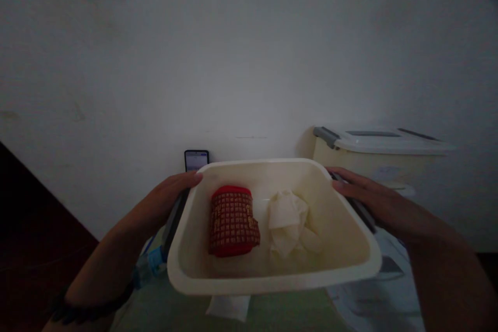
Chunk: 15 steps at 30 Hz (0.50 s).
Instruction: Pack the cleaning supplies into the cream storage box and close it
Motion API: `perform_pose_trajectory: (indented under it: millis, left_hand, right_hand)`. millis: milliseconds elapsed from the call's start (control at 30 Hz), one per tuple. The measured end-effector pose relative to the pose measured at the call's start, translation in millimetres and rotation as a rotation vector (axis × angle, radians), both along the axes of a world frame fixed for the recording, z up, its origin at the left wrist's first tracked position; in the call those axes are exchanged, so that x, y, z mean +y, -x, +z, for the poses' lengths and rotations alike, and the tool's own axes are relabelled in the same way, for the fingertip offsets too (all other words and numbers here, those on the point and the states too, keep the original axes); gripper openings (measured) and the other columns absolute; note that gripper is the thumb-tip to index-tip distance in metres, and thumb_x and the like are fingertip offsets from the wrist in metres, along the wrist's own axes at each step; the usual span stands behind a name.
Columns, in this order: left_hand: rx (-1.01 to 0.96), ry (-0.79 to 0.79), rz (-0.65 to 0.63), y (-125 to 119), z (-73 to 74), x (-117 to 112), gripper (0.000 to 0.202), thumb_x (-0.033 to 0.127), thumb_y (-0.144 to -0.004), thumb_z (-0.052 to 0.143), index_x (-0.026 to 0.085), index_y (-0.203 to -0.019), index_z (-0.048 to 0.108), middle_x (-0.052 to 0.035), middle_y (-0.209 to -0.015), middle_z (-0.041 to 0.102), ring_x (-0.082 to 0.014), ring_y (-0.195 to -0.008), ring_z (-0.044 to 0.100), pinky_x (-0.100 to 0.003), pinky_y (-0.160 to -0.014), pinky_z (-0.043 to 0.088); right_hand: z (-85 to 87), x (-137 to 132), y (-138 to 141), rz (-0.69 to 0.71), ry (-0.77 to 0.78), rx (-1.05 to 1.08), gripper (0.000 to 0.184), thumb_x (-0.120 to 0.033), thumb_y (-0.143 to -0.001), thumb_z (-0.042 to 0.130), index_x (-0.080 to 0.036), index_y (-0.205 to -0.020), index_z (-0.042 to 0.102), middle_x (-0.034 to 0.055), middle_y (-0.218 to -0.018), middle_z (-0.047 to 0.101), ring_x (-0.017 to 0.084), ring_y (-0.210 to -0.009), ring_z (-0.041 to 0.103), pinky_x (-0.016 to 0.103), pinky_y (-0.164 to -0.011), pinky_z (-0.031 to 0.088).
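Observation:
A cream plastic bin (272,280) is lifted in front of me, tilted so its inside faces the camera. My left hand (169,199) grips its left side at the grey handle, and my right hand (363,192) grips the right side the same way. Inside the bin lie a folded red cloth with a gold pattern (232,220) on the left and a crumpled white cloth (290,220) beside it on the right. A dark bracelet (73,311) circles my left wrist.
A phone (196,160) leans upright against the white wall behind the bin. A second cream bin with a white lid and grey clips (383,148) stands at the right. Under the held bin are a white cloth or paper (229,307) and a green surface (272,316).

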State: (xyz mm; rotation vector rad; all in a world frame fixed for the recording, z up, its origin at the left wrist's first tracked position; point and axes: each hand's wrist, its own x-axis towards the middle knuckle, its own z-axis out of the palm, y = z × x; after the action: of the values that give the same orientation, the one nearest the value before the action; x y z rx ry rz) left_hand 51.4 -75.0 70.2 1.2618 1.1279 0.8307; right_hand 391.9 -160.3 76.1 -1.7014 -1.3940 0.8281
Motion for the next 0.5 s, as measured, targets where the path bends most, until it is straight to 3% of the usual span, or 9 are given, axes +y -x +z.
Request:
perform_pose_trajectory:
  millis: [133,233,367,500]
  left_hand:
    - [0.063,-0.107,-0.043,4,0.5,2,0.036,0.047,-0.072,0.064,0.023,-0.099,0.073,-0.0063,-0.082,0.075,-0.0279,-0.082,0.068,-0.034,-0.066,0.057]
    - [0.135,-0.184,-0.066,4,-1.1,2,0.035,0.048,-0.074,0.065,0.026,-0.1,0.072,-0.0035,-0.09,0.075,-0.0245,-0.084,0.068,-0.029,-0.069,0.056]
    - [0.247,-0.211,-0.135,4,-3.0,1,0.037,0.051,-0.073,0.065,0.028,-0.101,0.073,-0.0025,-0.092,0.074,-0.025,-0.085,0.067,-0.028,-0.067,0.056]
    - [0.218,-0.109,-0.153,10,-4.9,2,0.04,0.049,-0.073,0.066,0.027,-0.106,0.071,-0.004,-0.094,0.074,-0.0248,-0.084,0.067,-0.03,-0.07,0.057]
  right_hand:
    - [-7.4,4,-9,0.17,0.082,-0.076,0.063,-0.056,-0.079,0.056,-0.028,-0.135,0.048,0.0064,-0.105,0.069,0.028,-0.091,0.067,0.036,-0.068,0.059]
    - [-10.4,9,-11,0.19,0.082,-0.077,0.06,-0.053,-0.079,0.056,-0.026,-0.132,0.052,0.0063,-0.092,0.071,0.026,-0.077,0.069,0.037,-0.064,0.06]
    - [-15.4,14,-15,0.215,0.133,-0.058,0.06,-0.053,-0.079,0.057,-0.026,-0.132,0.053,0.0065,-0.091,0.072,0.026,-0.073,0.069,0.038,-0.063,0.06]
    - [-18.7,13,-18,0.229,0.158,-0.031,0.058,-0.054,-0.079,0.056,-0.027,-0.131,0.053,0.0055,-0.085,0.072,0.026,-0.075,0.069,0.036,-0.061,0.06]
